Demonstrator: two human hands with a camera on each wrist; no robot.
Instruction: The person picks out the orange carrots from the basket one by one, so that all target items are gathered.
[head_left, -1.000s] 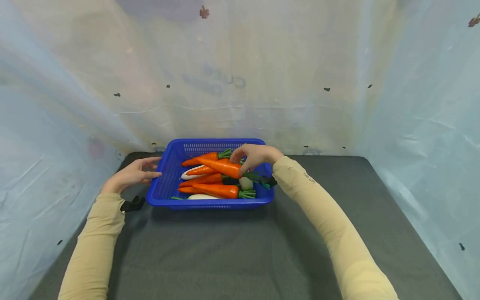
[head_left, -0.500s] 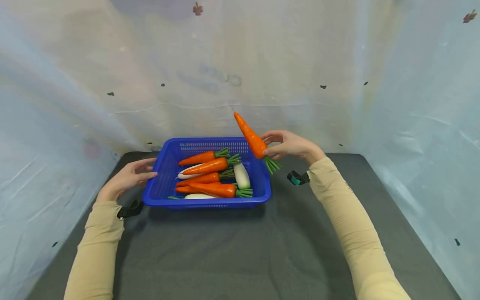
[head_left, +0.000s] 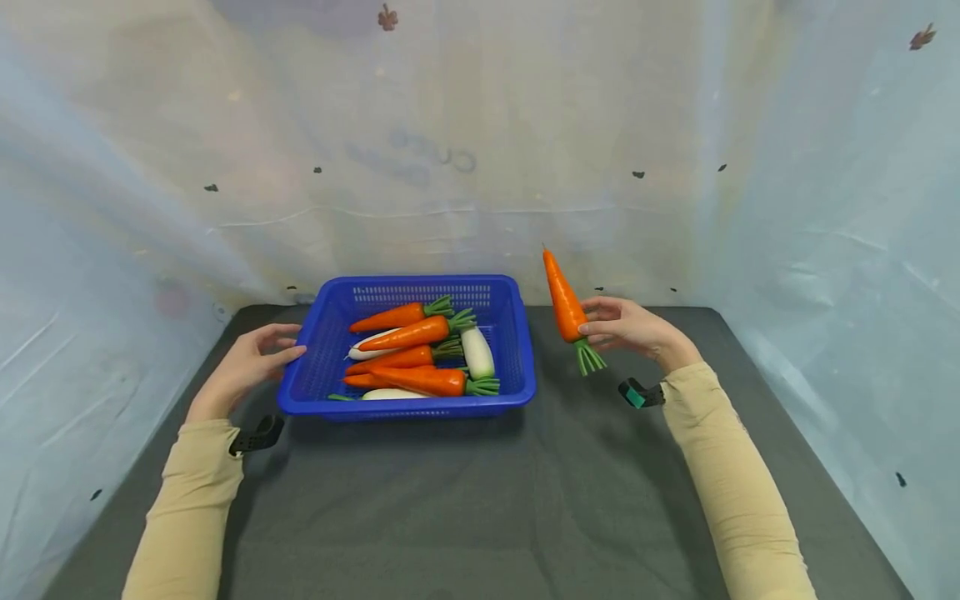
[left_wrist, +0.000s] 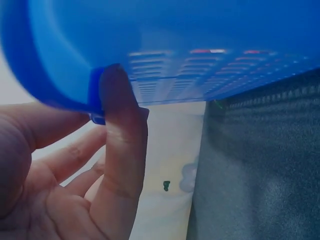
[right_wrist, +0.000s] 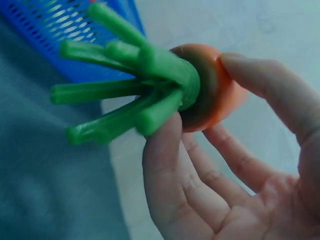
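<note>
From afar I see the right hand (head_left: 637, 327) pinching a carrot (head_left: 564, 300) above the table (head_left: 420, 517), beside the blue basket (head_left: 405, 408), whose rim the left hand (head_left: 255, 362) pinches. I judge this taking-out (more carrots (head_left: 412, 333) lie inside); next calls for a steady grip.

Head view forward and down, close wrist views, blue basket (head_left: 405, 407) in all three

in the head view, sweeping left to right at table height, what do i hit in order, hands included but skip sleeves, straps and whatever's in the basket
Left hand → blue basket → raised carrot → right hand
</note>
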